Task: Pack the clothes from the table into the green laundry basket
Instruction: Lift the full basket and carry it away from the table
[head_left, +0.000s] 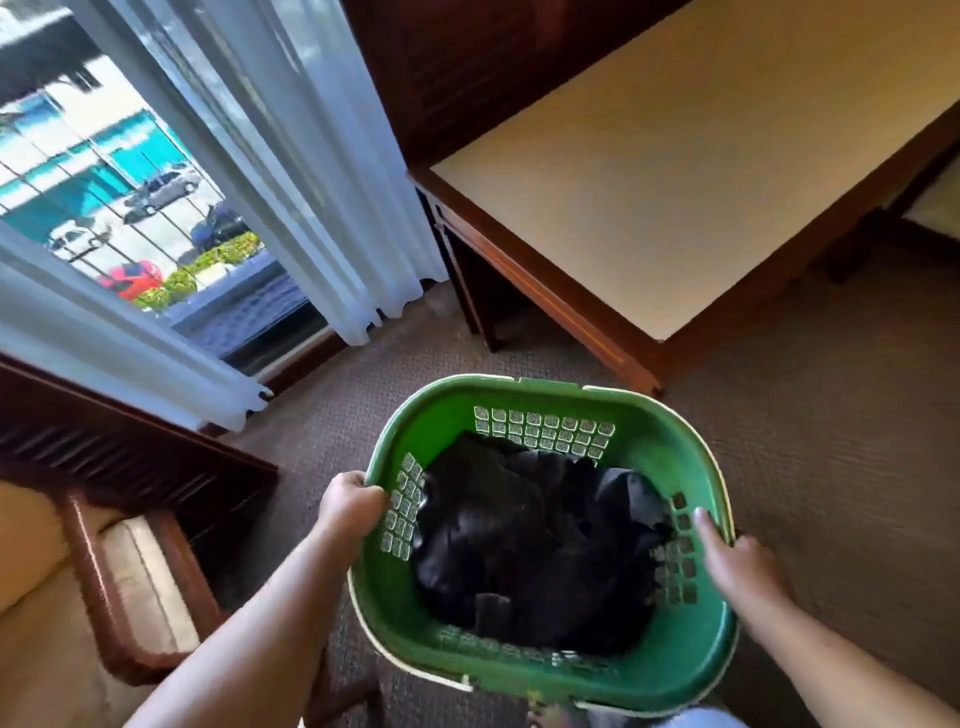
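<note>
The cream-topped bench (691, 176) stands beyond the green laundry basket (691, 660), which holds the dark clothes (524, 540). The left hand (350, 506) has its grip clenched on the left rim; the right hand (737, 566) clasps the right rim

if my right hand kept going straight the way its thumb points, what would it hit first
Probably the dark clothes in the green laundry basket. The right hand grips the right rim, its thumb pointing up and left over the inner wall; depth is hard to judge, so it might pass just above them.
</note>
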